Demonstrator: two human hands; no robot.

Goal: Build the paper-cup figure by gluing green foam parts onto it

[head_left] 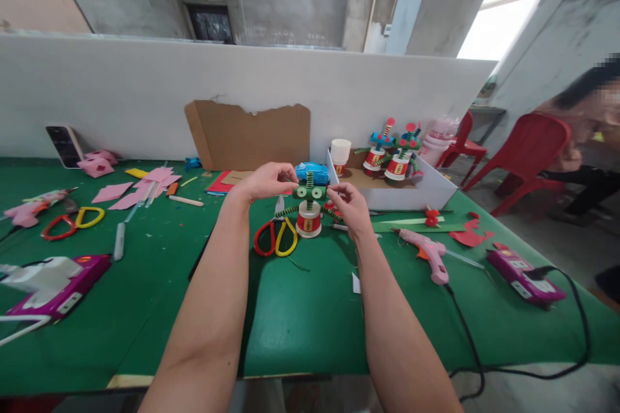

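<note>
A small figure made from a red and white paper cup (309,220) stands upright on the green table, with a green tube head (310,193) and folded green paper arms. My left hand (272,182) is at the left end of the head, thumb and forefinger pinched together at it. My right hand (349,205) is at the right end, its fingers likewise closed on the head's edge. Just left of the cup lie scissors (275,237) with one red and one yellow handle. Behind the head is a blue packet (312,173).
A white box (402,199) holding similar figures and stacked cups stands behind on the right. Pink glue guns (429,251) lie at both sides, near purple power strips (526,277). Pink paper (145,188) lies left. A person sits at far right by red chairs (537,148).
</note>
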